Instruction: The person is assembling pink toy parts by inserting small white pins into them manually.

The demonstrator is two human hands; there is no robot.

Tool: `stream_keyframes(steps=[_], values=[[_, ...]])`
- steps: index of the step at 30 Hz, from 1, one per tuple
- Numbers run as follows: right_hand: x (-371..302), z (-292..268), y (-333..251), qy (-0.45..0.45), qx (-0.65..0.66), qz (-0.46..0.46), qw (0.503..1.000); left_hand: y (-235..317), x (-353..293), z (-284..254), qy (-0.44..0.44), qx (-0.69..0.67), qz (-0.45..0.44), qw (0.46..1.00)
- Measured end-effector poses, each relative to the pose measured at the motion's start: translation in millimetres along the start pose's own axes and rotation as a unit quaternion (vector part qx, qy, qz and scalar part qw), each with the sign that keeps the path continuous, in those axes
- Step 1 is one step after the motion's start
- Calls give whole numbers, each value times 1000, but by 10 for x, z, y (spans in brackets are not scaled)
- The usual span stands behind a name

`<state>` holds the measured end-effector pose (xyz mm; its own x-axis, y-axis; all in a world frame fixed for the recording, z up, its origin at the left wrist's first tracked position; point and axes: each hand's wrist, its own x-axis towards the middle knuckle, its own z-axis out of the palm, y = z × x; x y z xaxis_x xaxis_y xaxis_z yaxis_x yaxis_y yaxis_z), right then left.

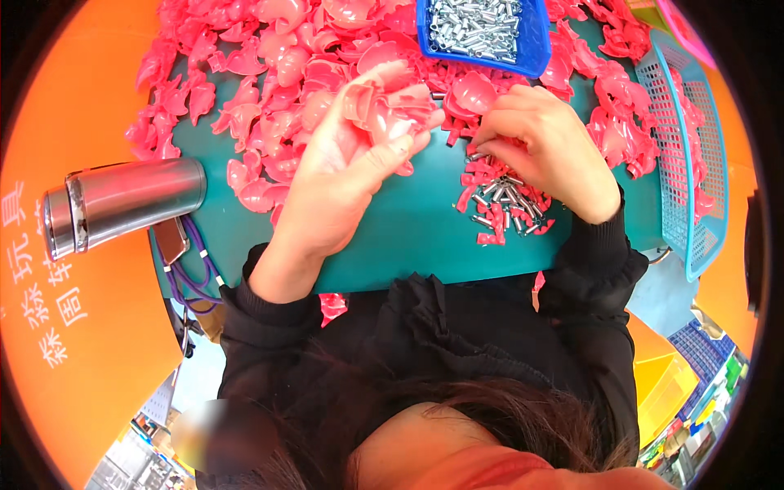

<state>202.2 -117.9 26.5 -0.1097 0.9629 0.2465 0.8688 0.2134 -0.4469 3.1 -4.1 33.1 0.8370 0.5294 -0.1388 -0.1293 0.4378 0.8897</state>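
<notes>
Just body-side of the right hand (539,135), whose pinch I can't tell, metal pins (508,194) lie at mixed angles on the surface (392,245); farther left hand (339,167) cups pink shells (371,113).

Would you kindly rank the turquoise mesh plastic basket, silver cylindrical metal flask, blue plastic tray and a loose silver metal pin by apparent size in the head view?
Largest: turquoise mesh basket
Middle, too alike to rank: silver flask; blue tray, cropped
Smallest: silver pin

Green tabletop (392,241) stood central, orange surfaces (98,327) flanked it on both sides, pale floor (665,290) showed at lower right.
</notes>
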Motion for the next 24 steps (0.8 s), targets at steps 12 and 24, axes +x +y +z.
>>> stream_keyframes(steps=[12, 24], values=[[126, 58, -382, 212, 337, 154, 904, -108, -21, 41, -25, -117, 3, 993], [136, 272, -358, 217, 351, 169, 895, -226, -33, 87, 39, 61, 102, 992]])
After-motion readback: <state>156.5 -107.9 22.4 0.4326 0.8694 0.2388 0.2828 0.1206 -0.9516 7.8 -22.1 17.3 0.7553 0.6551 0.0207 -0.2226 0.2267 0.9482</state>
